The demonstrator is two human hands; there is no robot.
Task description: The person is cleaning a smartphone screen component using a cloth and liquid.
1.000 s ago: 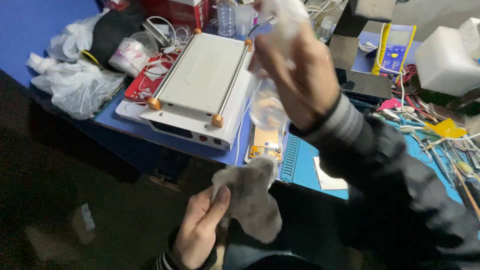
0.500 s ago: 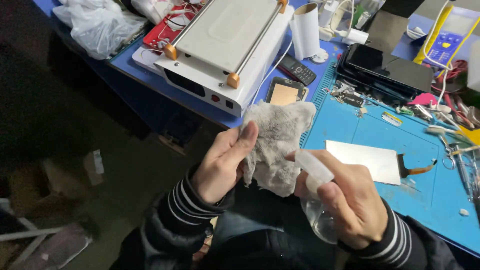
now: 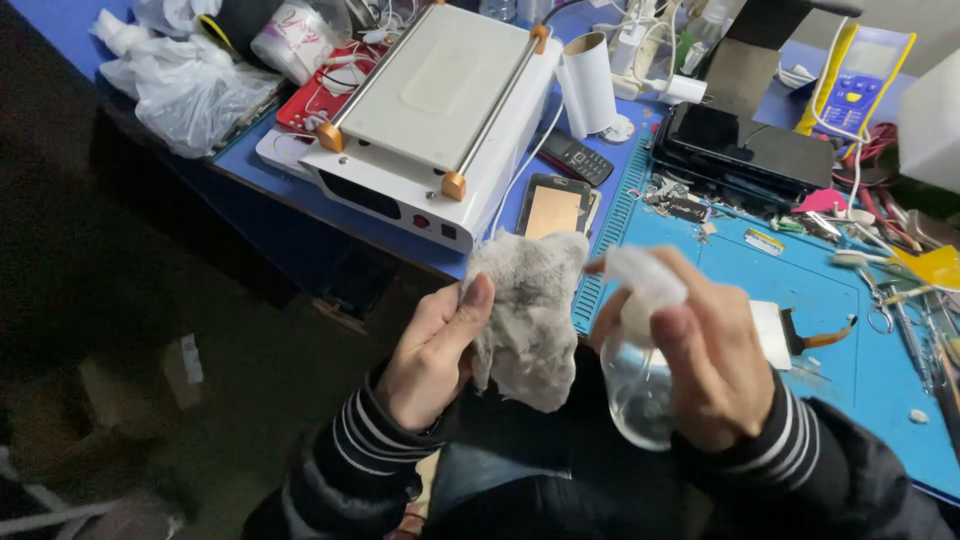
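My left hand (image 3: pixel 430 355) grips a crumpled, dirty grey-white cloth (image 3: pixel 525 315) and holds it up in front of my lap. My right hand (image 3: pixel 715 350) is wrapped around a small clear plastic bottle (image 3: pixel 638 385) with a white cap, its top right beside the cloth's edge. Both hands hover just off the near edge of the blue work mat (image 3: pixel 840 330). A flat white screen panel with an orange flex cable (image 3: pixel 800 335) lies on the mat, partly hidden behind my right hand.
A white heating-plate machine (image 3: pixel 430 130) with orange knobs stands on the bench. Beside it lie a small phone frame (image 3: pixel 553 208), a black keypad phone (image 3: pixel 570 155) and a white paper roll (image 3: pixel 588 85). Plastic bags (image 3: pixel 185 85) sit left; tools and a yellow meter (image 3: pixel 865 75) right.
The right hand came down from high over the bench with the bottle to beside the cloth. The left hand raised the cloth and the view shifted toward the bench.
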